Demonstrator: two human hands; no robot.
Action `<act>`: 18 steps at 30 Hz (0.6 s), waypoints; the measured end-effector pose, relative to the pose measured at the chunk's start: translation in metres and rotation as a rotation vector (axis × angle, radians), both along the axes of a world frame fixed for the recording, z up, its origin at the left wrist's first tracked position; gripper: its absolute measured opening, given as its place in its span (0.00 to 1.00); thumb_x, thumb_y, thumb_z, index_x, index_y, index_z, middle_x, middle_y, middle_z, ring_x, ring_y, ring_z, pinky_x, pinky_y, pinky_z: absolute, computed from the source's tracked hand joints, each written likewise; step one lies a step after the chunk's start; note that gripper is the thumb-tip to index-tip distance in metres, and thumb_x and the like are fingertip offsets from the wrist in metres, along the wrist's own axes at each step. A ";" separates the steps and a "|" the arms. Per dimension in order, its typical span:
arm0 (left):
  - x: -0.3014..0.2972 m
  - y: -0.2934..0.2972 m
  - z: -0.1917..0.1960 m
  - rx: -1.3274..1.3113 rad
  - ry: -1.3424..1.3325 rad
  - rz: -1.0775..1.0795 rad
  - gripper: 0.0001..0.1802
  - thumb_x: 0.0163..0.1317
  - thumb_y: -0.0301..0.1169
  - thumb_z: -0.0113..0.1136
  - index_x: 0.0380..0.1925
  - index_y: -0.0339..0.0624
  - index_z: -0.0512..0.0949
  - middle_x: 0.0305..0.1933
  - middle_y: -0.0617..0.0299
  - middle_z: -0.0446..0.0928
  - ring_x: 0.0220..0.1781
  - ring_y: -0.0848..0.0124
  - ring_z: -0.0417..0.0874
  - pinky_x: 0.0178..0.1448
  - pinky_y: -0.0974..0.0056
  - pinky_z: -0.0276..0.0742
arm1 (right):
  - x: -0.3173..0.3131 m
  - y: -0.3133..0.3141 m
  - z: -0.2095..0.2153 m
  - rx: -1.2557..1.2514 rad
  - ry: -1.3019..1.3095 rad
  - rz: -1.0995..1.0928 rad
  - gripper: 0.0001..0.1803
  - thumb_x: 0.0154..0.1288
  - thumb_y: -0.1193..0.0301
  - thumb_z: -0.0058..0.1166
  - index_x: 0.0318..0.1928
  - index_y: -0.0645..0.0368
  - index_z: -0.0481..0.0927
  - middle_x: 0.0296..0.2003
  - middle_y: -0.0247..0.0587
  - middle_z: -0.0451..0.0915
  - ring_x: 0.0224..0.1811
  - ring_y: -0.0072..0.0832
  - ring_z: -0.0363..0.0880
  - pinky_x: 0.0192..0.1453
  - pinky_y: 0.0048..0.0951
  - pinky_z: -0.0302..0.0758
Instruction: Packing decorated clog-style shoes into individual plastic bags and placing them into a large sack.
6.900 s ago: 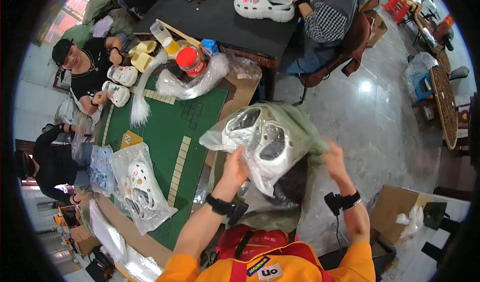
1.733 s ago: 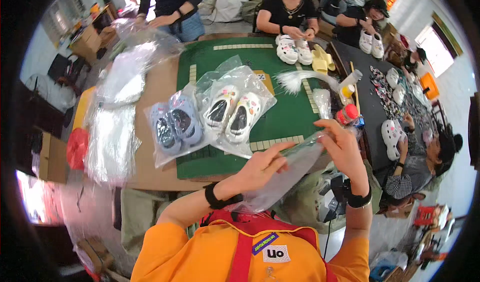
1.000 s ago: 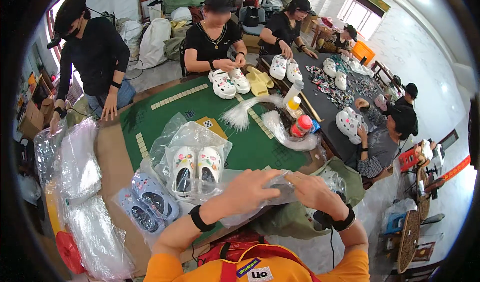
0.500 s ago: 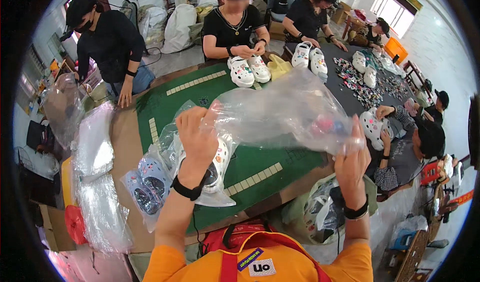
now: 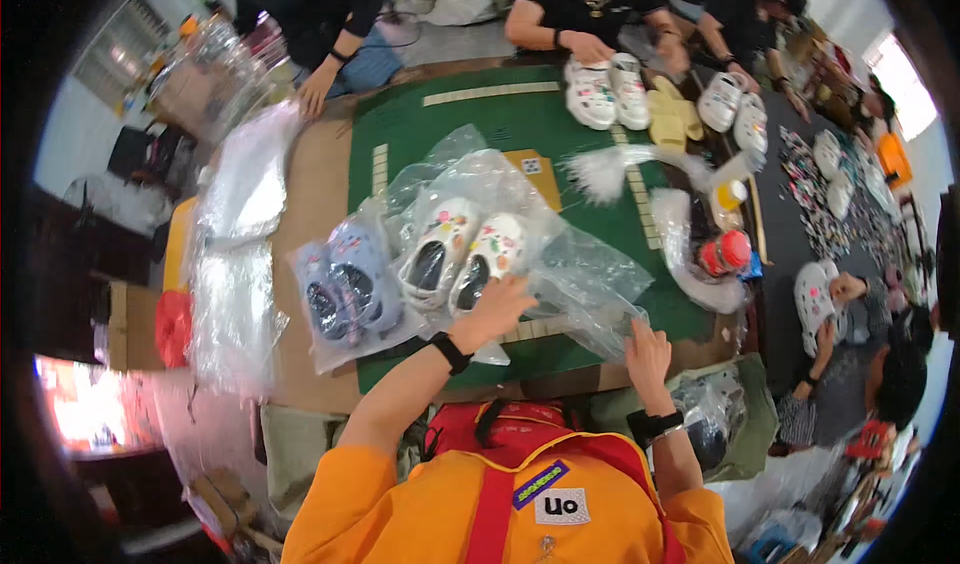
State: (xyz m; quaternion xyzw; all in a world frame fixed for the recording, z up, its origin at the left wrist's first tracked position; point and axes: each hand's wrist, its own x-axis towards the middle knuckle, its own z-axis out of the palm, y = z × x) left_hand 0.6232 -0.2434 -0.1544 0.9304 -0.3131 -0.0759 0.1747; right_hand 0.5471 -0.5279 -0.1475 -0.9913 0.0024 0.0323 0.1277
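Note:
A pair of white clogs (image 5: 440, 249) with colourful charms stands on the green mat, among crumpled clear plastic. My left hand (image 5: 497, 309) lies at the heel of the right-hand clog (image 5: 494, 254), its fingers stretched forward and partly apart. The thumb and fingers of my right hand (image 5: 648, 359) are closed on the near corner of a clear plastic bag (image 5: 590, 274), which spreads from there to the clogs. Just left of them, a pair of light-blue clogs (image 5: 350, 279) sits inside its own clear bag.
Stacked clear bags (image 5: 240, 234) lie at the left edge. A red-lidded jar (image 5: 725, 252) and bundles of clear strips (image 5: 680, 249) are at the right. Beyond the green mat (image 5: 400, 134), co-workers handle white clogs (image 5: 610, 92). An open sack (image 5: 745, 394) stands near my right arm.
The plastic bag, stretched in the air between both hands, has come down onto the mat beside the white clogs. My left hand has let go of it and moved to a clog; the view has shifted.

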 end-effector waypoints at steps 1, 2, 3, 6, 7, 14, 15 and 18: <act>-0.008 0.004 -0.007 -0.083 0.093 -0.073 0.19 0.41 0.23 0.51 0.38 0.47 0.77 0.45 0.56 0.70 0.45 0.56 0.70 0.47 0.59 0.67 | -0.002 -0.007 -0.015 0.011 0.008 0.039 0.20 0.49 0.76 0.47 0.47 0.58 0.71 0.44 0.41 0.74 0.44 0.43 0.71 0.43 0.41 0.68; -0.014 0.011 -0.019 -0.074 0.097 -0.037 0.19 0.41 0.23 0.51 0.38 0.47 0.77 0.45 0.56 0.70 0.45 0.56 0.70 0.47 0.59 0.67 | -0.009 -0.019 -0.036 0.129 0.024 0.019 0.21 0.49 0.78 0.45 0.47 0.58 0.71 0.43 0.43 0.74 0.45 0.44 0.70 0.46 0.40 0.67; -0.022 0.020 -0.035 -0.288 0.152 -0.016 0.18 0.42 0.23 0.50 0.37 0.45 0.76 0.46 0.55 0.70 0.47 0.55 0.69 0.48 0.58 0.67 | -0.016 -0.020 -0.051 0.245 0.048 0.000 0.21 0.49 0.79 0.43 0.48 0.58 0.71 0.42 0.45 0.74 0.46 0.44 0.70 0.49 0.39 0.66; -0.041 0.064 -0.037 -0.551 0.124 0.230 0.17 0.43 0.23 0.49 0.38 0.43 0.75 0.44 0.53 0.71 0.47 0.54 0.70 0.50 0.57 0.66 | -0.024 -0.001 -0.045 0.305 0.096 0.072 0.22 0.51 0.81 0.38 0.50 0.59 0.70 0.46 0.48 0.72 0.49 0.45 0.69 0.49 0.39 0.66; -0.044 0.083 -0.034 -0.597 0.047 0.411 0.17 0.44 0.22 0.48 0.38 0.42 0.75 0.42 0.52 0.72 0.46 0.54 0.71 0.51 0.57 0.66 | -0.027 0.002 -0.055 0.310 0.107 0.105 0.22 0.51 0.81 0.38 0.50 0.59 0.70 0.46 0.48 0.72 0.49 0.45 0.69 0.49 0.39 0.66; -0.099 0.235 -0.052 -0.109 -0.247 1.496 0.38 0.43 0.37 0.60 0.57 0.46 0.58 0.59 0.45 0.56 0.60 0.48 0.56 0.61 0.50 0.51 | -0.029 0.019 -0.072 0.424 0.128 0.050 0.31 0.47 0.84 0.34 0.58 0.63 0.60 0.55 0.54 0.63 0.59 0.45 0.59 0.60 0.35 0.57; -0.105 0.251 -0.054 -0.139 -0.182 1.632 0.45 0.42 0.42 0.63 0.60 0.46 0.53 0.60 0.43 0.54 0.61 0.47 0.54 0.62 0.50 0.50 | -0.027 0.022 -0.076 0.425 0.135 0.072 0.31 0.47 0.84 0.34 0.58 0.63 0.60 0.55 0.54 0.63 0.59 0.45 0.59 0.60 0.35 0.57; -0.141 0.285 -0.102 -0.553 -0.090 1.772 0.55 0.36 0.51 0.67 0.62 0.45 0.46 0.62 0.41 0.51 0.62 0.46 0.52 0.63 0.49 0.49 | -0.026 0.028 -0.094 0.433 0.141 0.058 0.33 0.44 0.82 0.37 0.58 0.63 0.61 0.50 0.50 0.69 0.51 0.36 0.69 0.54 0.26 0.63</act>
